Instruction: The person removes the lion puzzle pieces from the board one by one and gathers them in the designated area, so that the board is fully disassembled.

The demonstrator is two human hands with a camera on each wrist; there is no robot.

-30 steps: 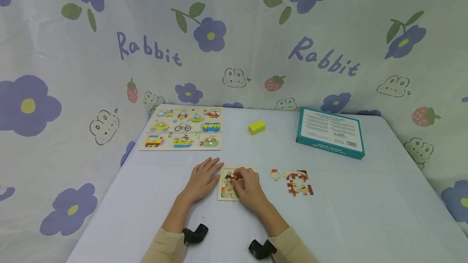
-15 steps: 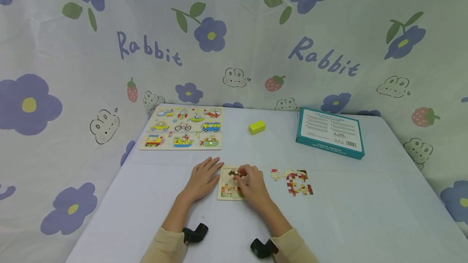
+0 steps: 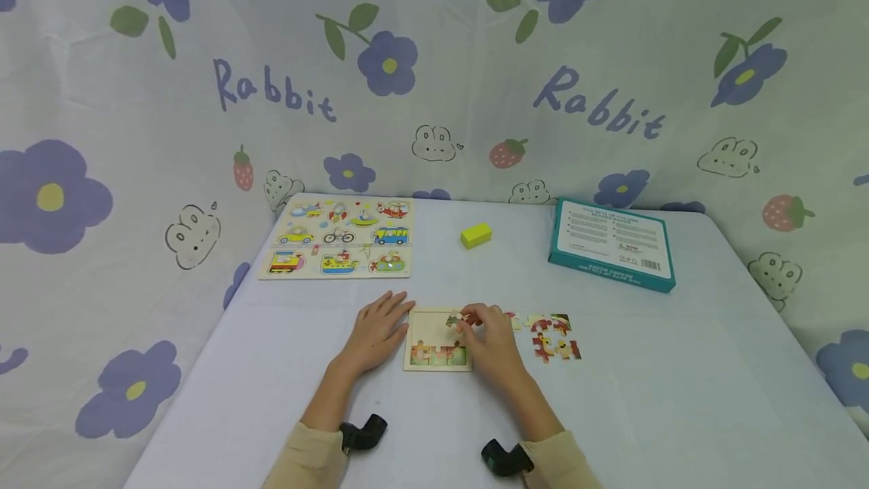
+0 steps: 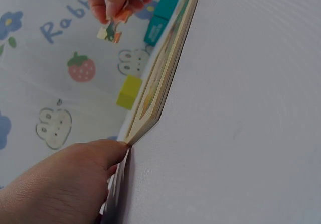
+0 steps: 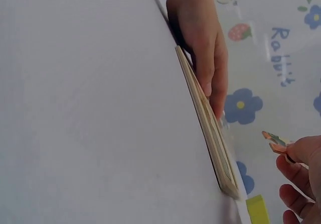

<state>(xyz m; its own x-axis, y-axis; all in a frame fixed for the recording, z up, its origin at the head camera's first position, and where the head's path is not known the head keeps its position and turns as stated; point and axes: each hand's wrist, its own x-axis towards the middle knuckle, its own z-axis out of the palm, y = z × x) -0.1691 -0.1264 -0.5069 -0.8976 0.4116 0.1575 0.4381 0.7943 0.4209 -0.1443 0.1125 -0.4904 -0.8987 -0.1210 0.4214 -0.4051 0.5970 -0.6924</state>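
Observation:
A small wooden puzzle tray (image 3: 424, 327) lies on the table, with joined jigsaw pieces (image 3: 437, 355) along its near side. My right hand (image 3: 494, 342) pinches one jigsaw piece (image 3: 452, 320) between thumb and fingertips, raised above the tray's far right part. In the right wrist view, that piece (image 5: 277, 142) shows orange and green patches. My left hand (image 3: 376, 334) rests palm down on the table with fingers extended, touching the tray's left edge. The left wrist view shows its thumb (image 4: 108, 152) against the tray's corner (image 4: 145, 123).
Several loose jigsaw pieces (image 3: 553, 336) lie to the right of the tray, one partly hidden by my right hand. Behind are a vehicle puzzle board (image 3: 333, 251) at left, a yellow block (image 3: 476, 235), and a teal box (image 3: 611, 244) at right. A patterned curtain (image 3: 434, 96) hangs behind.
My right hand has moved to the right with the jigsaw piece pinched, uncovering more of the tray and its near row of pieces. My left hand has stayed in place.

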